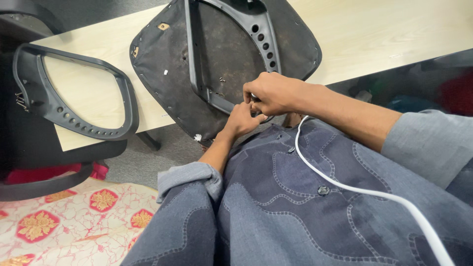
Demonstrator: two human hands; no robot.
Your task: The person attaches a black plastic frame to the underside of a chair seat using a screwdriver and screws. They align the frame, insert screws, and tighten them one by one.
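Note:
An upturned office-chair seat (162,83), dark fabric stapled round its edge, lies on a pale wooden table (374,34) with a grey plastic armrest frame (266,37) fixed across its underside. Both hands meet at the seat's near edge, where the frame's base sits. My right hand (273,92) is closed around a small object that I cannot make out. My left hand (241,120) lies just under it, fingers curled against the same spot. What the fingers pinch is hidden.
A second loose grey armrest frame (74,98) rests on the table's left end. A black chair part (44,184) sits below it, above a red-and-cream patterned cloth (74,221). A white cable (354,189) runs across my grey shirt.

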